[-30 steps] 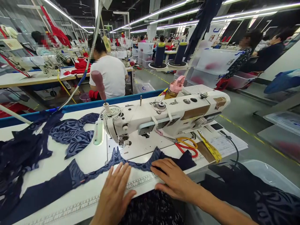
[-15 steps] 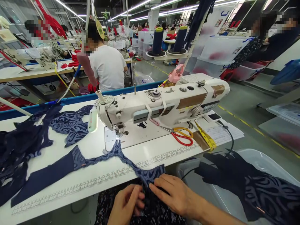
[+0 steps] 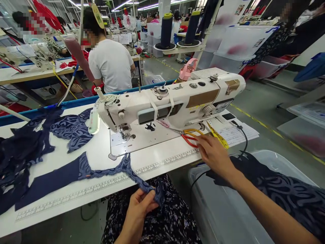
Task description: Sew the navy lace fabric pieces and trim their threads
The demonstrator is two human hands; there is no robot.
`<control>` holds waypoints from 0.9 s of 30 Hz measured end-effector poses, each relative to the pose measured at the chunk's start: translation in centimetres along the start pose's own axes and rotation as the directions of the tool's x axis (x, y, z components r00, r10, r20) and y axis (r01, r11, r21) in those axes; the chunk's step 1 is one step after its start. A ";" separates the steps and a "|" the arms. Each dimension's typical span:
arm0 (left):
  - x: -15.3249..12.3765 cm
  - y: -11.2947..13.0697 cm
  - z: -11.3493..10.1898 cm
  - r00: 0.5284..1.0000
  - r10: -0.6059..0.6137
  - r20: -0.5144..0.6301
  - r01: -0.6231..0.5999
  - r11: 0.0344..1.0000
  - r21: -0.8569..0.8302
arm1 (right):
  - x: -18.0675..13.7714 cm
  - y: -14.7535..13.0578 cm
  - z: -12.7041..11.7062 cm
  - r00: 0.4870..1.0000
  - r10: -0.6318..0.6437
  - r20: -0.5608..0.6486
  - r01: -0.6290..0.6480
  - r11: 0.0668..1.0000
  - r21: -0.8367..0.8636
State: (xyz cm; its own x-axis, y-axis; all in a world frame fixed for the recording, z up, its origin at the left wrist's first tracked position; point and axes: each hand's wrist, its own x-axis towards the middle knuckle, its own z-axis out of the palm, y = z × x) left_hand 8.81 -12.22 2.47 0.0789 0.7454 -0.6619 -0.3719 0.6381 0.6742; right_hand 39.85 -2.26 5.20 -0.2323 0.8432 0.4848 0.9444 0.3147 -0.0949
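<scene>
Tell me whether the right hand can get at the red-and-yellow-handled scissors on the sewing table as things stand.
Probably yes. The right hand is open and already at the red-and-yellow-handled scissors, fingertips by the handles, with nothing lying between; only the yellow tape measure lies alongside.

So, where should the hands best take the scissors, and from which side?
Probably by the orange and red handle loops, which point toward the right hand. Come from the front right: the blades run left under the sewing machine arm, leaving little room there.

Navy lace strip (image 3: 132, 174) draped off table edge
</scene>
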 end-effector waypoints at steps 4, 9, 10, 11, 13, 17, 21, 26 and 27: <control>0.0 -0.3 0.9 0.999 0.035 -0.042 -0.036 0.999 -0.035 | 1.1 3.2 1.1 0.982 0.036 0.187 0.001 0.981 -0.196; 0.0 -0.4 1.5 0.994 0.071 -0.086 -0.073 0.997 -0.016 | 2.7 2.3 0.5 0.932 0.106 0.347 -0.020 0.970 -0.242; -0.1 -0.4 1.5 0.993 0.078 -0.089 -0.079 0.997 -0.006 | 3.2 2.0 0.4 0.924 0.111 0.365 -0.019 0.969 -0.245; -0.1 -0.3 1.5 0.992 0.083 -0.092 -0.083 0.997 0.001 | 3.6 1.8 0.3 0.919 0.114 0.378 -0.017 0.968 -0.251; -0.1 -0.3 1.4 0.991 0.088 -0.099 -0.088 0.996 0.007 | 4.4 1.7 0.1 0.909 0.120 0.400 -0.010 0.964 -0.267; 0.1 -0.3 0.9 0.988 0.117 -0.103 -0.115 0.993 0.026 | 4.3 1.7 -1.1 0.909 0.131 0.397 -0.013 0.958 -0.287; 0.3 0.0 0.5 0.990 0.123 -0.063 -0.118 0.990 0.077 | 1.2 -0.9 -3.3 0.926 -0.047 0.374 0.050 0.999 0.004; 0.6 0.1 0.1 0.993 0.110 -0.035 -0.103 0.982 0.161 | -3.0 -7.6 -4.4 0.821 -0.246 0.515 0.072 0.939 0.335; 0.6 0.1 0.0 0.993 0.109 -0.032 -0.102 0.980 0.171 | -3.4 -8.5 -4.3 0.818 -0.228 0.528 0.079 0.954 0.289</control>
State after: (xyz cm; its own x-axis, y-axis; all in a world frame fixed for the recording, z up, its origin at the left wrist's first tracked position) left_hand 8.85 -11.70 2.11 0.0079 0.8041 -0.5944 -0.2139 0.5820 0.7845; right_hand 33.58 -9.71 8.10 -0.5277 0.8484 -0.0408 0.8156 0.4927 -0.3035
